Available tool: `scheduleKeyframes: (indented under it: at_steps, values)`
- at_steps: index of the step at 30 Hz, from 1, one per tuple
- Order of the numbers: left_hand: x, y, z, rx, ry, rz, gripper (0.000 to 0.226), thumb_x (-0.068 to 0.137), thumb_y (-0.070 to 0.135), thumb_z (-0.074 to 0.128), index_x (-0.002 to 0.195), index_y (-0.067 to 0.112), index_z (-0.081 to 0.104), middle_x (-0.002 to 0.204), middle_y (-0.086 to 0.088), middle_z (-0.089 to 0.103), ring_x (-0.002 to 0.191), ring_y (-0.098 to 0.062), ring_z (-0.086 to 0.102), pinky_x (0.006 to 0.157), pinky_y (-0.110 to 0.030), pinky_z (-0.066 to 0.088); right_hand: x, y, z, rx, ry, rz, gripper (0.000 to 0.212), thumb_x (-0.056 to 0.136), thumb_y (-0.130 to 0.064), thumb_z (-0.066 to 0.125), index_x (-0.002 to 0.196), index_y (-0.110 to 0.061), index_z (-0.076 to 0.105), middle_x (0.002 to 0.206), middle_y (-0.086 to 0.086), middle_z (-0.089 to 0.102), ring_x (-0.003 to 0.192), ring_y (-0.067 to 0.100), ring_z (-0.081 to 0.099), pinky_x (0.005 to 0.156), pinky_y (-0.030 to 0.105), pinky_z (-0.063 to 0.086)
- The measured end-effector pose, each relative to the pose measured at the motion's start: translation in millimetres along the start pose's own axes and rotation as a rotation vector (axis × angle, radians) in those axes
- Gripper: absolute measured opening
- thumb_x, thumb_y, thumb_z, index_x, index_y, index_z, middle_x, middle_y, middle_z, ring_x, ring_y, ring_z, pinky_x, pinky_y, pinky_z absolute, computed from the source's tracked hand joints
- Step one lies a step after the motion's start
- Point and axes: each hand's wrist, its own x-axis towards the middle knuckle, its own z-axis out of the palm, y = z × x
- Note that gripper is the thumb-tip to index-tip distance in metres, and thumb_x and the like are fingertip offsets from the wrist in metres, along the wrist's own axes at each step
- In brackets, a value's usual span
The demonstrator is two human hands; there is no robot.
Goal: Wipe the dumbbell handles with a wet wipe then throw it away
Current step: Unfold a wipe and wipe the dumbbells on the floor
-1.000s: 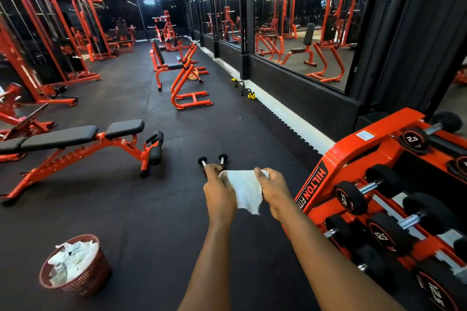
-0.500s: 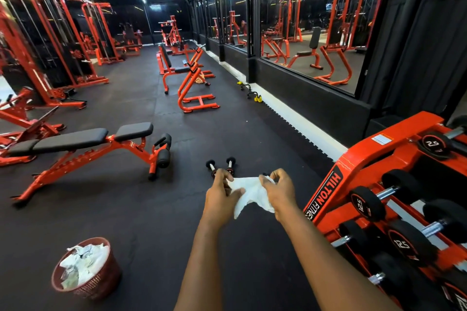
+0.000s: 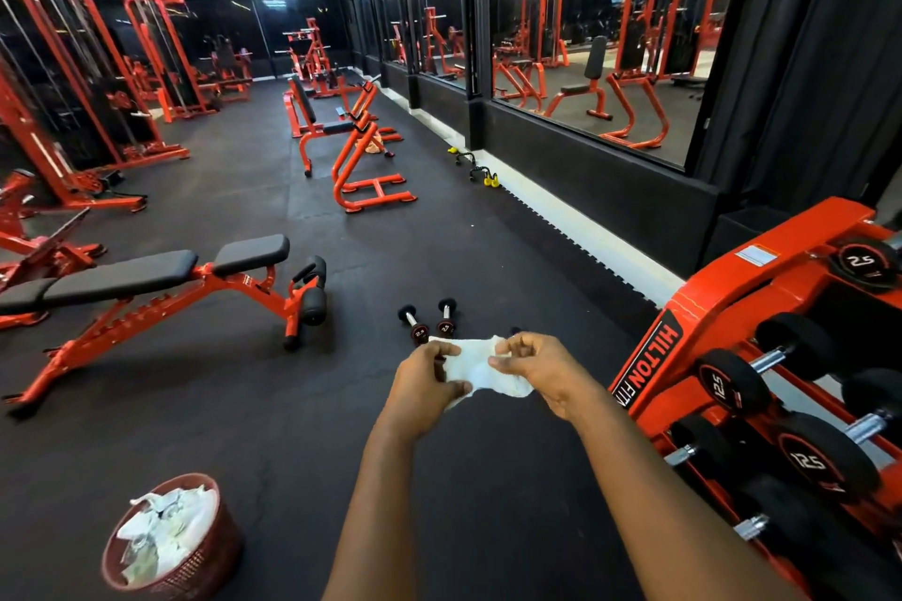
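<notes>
Both hands [image 3: 424, 386] [image 3: 542, 373] pinch wet wipe [image 3: 481, 368], fingers grasping its edges. Judgement: spread wipe flat, then wrap handles of floor dumbbells [image 3: 429, 320] just beyond; basket [image 3: 171, 537] near left.

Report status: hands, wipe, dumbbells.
Midair, left hand and right hand pinch wet wipe. Two floor dumbbells untouched. Lower left, waste basket, unobstructed.

Open black floor [image 3: 234, 405] ahead, orange dumbbell rack [image 3: 693, 307] crowding the right, bench [image 3: 161, 278] left, basket [image 3: 195, 556] lower left
</notes>
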Motion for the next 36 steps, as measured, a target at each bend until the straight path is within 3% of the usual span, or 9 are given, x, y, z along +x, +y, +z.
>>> scheduleKeyframes:
  at_steps: [5,9,12,16,20,25,30,34,36]
  values:
    - [43.1,-10.8,-3.5,0.112,0.03,0.039,0.037,0.081,0.001,0.078,0.113,0.016,0.065,0.102,-0.005,0.062,0.077,-0.008,0.055,0.056,-0.007,0.043,37.5,0.0,-0.9,-0.228,0.002,0.022,0.028,0.072,-0.006,0.084,0.098,-0.013,0.075,0.1,-0.001,0.07,0.094,0.012,0.067,0.081,0.026,0.055]
    - [87.9,-16.5,0.2,0.151,0.08,0.043,0.028,0.078,-0.005,0.076,0.1,0.011,0.07,0.093,-0.005,0.065,0.072,-0.009,0.056,0.054,-0.009,0.043,82.2,-2.0,-3.5,-0.416,0.028,-0.033,0.019,0.066,-0.012,0.087,0.08,-0.011,0.073,0.075,-0.003,0.064,0.065,0.009,0.06,0.052,0.015,0.045]
    - [136.4,-21.4,3.4,0.238,0.119,0.034,0.012,0.082,0.002,0.076,0.092,0.009,0.073,0.083,0.0,0.06,0.068,-0.005,0.051,0.057,-0.008,0.039,128.8,-5.0,-10.2,-0.47,0.05,-0.127,0.019,0.063,-0.015,0.086,0.068,-0.011,0.068,0.081,0.0,0.064,0.072,0.015,0.061,0.059,0.025,0.047]
    - [198.1,-20.7,2.1,0.277,0.124,0.094,0.019,0.087,0.011,0.076,0.082,0.025,0.064,0.106,0.008,0.056,0.095,-0.012,0.053,0.083,-0.022,0.041,192.7,-11.2,-18.5,-0.183,-0.057,-0.106,0.023,0.072,-0.007,0.075,0.069,-0.01,0.052,0.093,-0.005,0.071,0.081,0.016,0.064,0.068,0.028,0.049]
    - [263.8,-13.3,7.9,0.201,0.186,0.056,0.019,0.09,0.007,0.067,0.083,0.021,0.057,0.069,0.01,0.058,0.065,-0.011,0.053,0.058,-0.015,0.04,269.7,-19.4,-18.1,0.046,-0.056,-0.076,0.016,0.081,-0.006,0.068,0.08,-0.01,0.053,0.077,0.009,0.06,0.067,0.017,0.057,0.055,0.031,0.051]
    - [335.0,-20.2,19.5,0.141,0.294,-0.08,0.009,0.086,0.001,0.066,0.086,0.008,0.061,0.076,-0.005,0.063,0.064,-0.021,0.066,0.048,-0.023,0.053,346.1,-14.9,4.6,0.033,0.082,-0.072,0.019,0.079,-0.012,0.078,0.09,-0.014,0.063,0.087,0.007,0.071,0.071,0.019,0.069,0.06,0.044,0.061]
    - [410.6,-37.2,20.8,0.145,0.273,-0.199,0.027,0.081,-0.001,0.062,0.064,0.016,0.051,0.066,-0.005,0.058,0.064,-0.028,0.066,0.054,-0.04,0.061,417.6,-12.6,30.8,-0.327,0.318,-0.243,0.022,0.072,-0.018,0.078,0.077,-0.022,0.057,0.075,-0.005,0.065,0.066,0.013,0.059,0.061,0.026,0.044]
    - [489.1,-62.5,18.4,0.187,0.151,-0.194,0.028,0.085,0.005,0.06,0.061,0.016,0.049,0.061,0.0,0.056,0.053,-0.014,0.053,0.053,-0.032,0.054,485.5,-6.3,52.3,-0.39,0.293,-0.396,0.021,0.07,-0.007,0.074,0.074,-0.02,0.057,0.076,-0.01,0.056,0.064,-0.002,0.052,0.058,0.009,0.033]
    - [528.2,-73.3,14.8,0.148,0.084,-0.171,0.021,0.091,0.01,0.056,0.071,0.007,0.06,0.066,-0.004,0.064,0.056,-0.016,0.061,0.058,-0.035,0.057,519.6,-0.1,58.3,-0.381,0.26,-0.394,0.021,0.07,-0.002,0.071,0.075,-0.02,0.061,0.076,-0.011,0.059,0.069,-0.006,0.054,0.061,0.007,0.035]
